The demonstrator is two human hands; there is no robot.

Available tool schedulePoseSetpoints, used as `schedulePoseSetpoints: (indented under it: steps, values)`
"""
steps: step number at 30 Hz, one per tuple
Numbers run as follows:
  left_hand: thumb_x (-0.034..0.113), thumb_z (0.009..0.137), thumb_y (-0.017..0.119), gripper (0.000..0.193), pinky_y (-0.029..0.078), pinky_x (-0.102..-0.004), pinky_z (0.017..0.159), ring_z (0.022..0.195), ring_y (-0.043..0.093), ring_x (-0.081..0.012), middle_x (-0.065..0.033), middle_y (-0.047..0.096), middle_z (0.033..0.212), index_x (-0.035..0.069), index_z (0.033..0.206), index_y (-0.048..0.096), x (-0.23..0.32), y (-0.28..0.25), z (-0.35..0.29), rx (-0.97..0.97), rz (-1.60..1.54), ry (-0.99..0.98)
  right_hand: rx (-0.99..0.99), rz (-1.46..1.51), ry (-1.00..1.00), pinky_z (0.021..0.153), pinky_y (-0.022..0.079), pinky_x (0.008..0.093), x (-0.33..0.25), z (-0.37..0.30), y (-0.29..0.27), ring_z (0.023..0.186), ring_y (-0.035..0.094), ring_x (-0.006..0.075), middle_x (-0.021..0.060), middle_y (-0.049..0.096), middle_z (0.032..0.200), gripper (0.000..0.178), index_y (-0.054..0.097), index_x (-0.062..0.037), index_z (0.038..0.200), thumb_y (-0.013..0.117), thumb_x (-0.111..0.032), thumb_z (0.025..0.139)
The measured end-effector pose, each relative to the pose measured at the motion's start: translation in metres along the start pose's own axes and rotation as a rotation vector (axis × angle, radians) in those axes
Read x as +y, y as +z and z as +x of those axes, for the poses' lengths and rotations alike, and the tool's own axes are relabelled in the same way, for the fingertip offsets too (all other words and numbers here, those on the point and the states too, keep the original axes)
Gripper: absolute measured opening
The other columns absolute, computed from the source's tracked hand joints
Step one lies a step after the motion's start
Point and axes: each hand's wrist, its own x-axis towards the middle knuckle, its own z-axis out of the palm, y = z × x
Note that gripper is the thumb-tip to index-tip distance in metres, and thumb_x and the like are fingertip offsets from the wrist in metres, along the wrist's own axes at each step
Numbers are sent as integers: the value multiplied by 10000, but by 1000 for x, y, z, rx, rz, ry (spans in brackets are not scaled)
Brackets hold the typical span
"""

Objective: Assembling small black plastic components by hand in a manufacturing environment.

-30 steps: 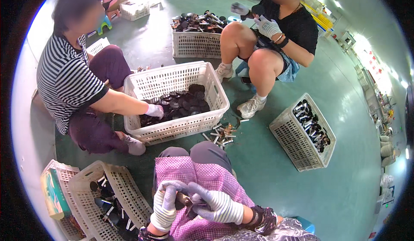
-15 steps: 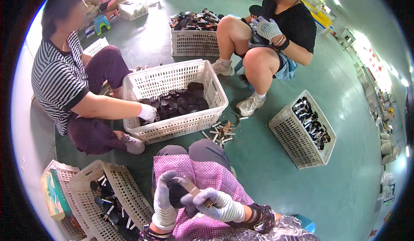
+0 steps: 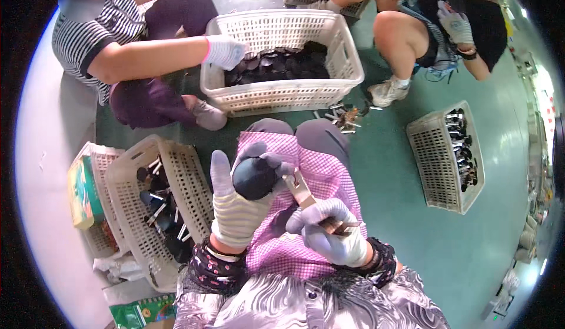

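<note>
A round black disc (image 3: 253, 179) is gripped by the fingers of my gloved left hand (image 3: 240, 214), its broad face turned up. My gloved right hand (image 3: 338, 238) is closed around a flat metal tool (image 3: 302, 192) with a notched tip. That tip points up and left, close to the left fingertips at the disc's right edge. I cannot tell whether it touches the disc. Both hands are above a pink checked apron (image 3: 276, 258) on my lap.
Ahead, a white crate (image 3: 282, 97) holds many black discs; a co-worker's gloved hand (image 3: 226, 51) is over it. Small stems (image 3: 344, 117) lie scattered beside it. Crates of stemmed black pieces stand at left (image 3: 138, 211) and right (image 3: 432, 170). Another co-worker (image 3: 465, 29) sits far right.
The view has tilted down. My left hand now shows the disc's broad face, and the tool's tip has become visible. The left co-worker's hand has come up from among the discs.
</note>
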Motion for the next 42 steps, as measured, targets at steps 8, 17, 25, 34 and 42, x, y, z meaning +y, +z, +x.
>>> schedulePoseSetpoints:
  steps: [8,17,25,34,42]
  values:
    - [551,898,416,556,475,-456,876,962,592,-302,-119,617,984,63,1116,569,3,-13,-2,-12,50,-3,-46,130,216,447,345,179,18,-8,4,477,415,46,171,606,954,470,534,-36,1035,533,-479,879]
    - [567,889,419,571,519,-440,822,926,609,-293,-119,630,989,69,1118,581,-2,-8,-5,15,262,76,8,117,356,816,441,307,18,-5,8,869,541,138,65,579,897,331,539,-35,933,501,-363,926]
    - [657,861,362,718,488,-372,833,905,592,-232,-109,599,952,7,1078,576,-3,-10,-7,-17,564,69,94,-54,533,461,356,207,21,4,5,496,409,42,1,569,689,488,592,-60,850,457,-526,900]
    - [651,890,169,800,440,-338,760,787,571,-222,-119,606,882,-18,908,606,1,-4,-6,-169,1153,146,1,-188,646,479,369,246,13,22,-1,514,446,85,14,545,620,508,607,-38,749,465,-502,901]
    - [458,890,446,546,454,-329,777,835,578,-223,-136,585,918,-54,911,636,9,-17,-6,-231,1311,186,-25,-112,652,502,356,251,31,18,-6,578,431,59,-43,472,617,467,639,-54,952,483,-492,905]
